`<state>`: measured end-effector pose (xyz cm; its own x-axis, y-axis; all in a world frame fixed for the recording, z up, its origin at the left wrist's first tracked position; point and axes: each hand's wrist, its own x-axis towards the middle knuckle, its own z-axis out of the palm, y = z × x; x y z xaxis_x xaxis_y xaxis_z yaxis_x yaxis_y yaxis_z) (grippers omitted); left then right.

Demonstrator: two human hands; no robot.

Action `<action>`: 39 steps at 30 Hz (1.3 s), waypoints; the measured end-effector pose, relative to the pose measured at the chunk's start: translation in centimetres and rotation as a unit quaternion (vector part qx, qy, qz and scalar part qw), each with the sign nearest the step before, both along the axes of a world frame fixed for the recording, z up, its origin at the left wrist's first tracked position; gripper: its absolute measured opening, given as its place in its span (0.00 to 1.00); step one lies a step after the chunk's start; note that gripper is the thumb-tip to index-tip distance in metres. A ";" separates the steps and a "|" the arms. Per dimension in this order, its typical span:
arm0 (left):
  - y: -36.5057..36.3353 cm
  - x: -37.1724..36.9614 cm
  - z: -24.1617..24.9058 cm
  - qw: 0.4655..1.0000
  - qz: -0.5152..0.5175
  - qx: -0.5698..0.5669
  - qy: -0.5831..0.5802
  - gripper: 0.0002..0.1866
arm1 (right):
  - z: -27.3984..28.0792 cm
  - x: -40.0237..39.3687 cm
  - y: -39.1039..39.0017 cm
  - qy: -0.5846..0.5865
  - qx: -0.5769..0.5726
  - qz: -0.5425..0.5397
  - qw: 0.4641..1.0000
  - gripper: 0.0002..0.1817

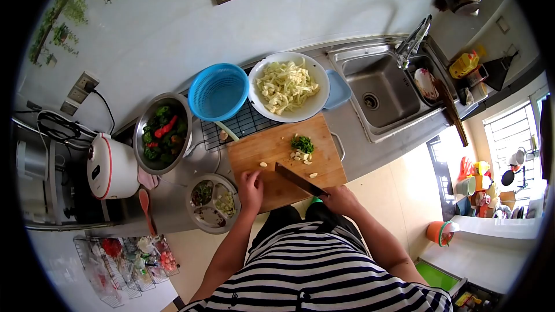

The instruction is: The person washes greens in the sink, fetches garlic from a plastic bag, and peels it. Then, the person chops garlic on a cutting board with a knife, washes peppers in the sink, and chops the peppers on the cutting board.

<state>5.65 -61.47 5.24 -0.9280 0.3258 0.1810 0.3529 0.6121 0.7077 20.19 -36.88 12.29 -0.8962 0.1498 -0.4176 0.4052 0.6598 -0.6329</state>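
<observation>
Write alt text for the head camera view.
A person's right hand holds a knife over a wooden cutting board while the left hand rests on it. Behind sit a bowl of cut cabbage, a blue strainer and a sink.

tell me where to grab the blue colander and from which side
Take the blue colander by its upper rim on the side facing the cutting board. It sits upright and open, and that edge is free, while the steel bowl and white bowl crowd its two flanks.

blue colander [218,91], white bowl [315,104], striped shirt [324,271]
</observation>
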 end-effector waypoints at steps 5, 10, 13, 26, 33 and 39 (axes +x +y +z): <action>0.1 -0.2 1.1 0.998 0.021 -0.047 0.035 0.14 | 1.7 -1.1 1.0 -0.006 0.050 -0.077 0.996 0.12; 0.6 -0.4 2.6 1.000 0.013 0.003 -0.010 0.13 | 3.5 -1.1 0.4 0.079 0.114 -0.059 0.989 0.13; 1.2 -0.6 3.3 0.999 0.017 0.025 -0.013 0.11 | 3.2 -0.8 0.2 0.141 0.216 -0.010 0.966 0.19; 5.0 -0.5 7.2 0.938 -0.296 -0.120 0.134 0.18 | 1.8 -0.2 1.6 0.219 0.296 0.090 0.925 0.20; 7.8 -1.9 4.5 0.944 -0.269 -0.183 0.063 0.27 | 2.2 -0.2 2.1 0.218 0.318 0.098 0.917 0.18; 7.8 -2.8 6.5 0.926 -0.338 -0.161 0.045 0.27 | 1.9 0.1 3.0 0.230 0.330 0.078 0.912 0.21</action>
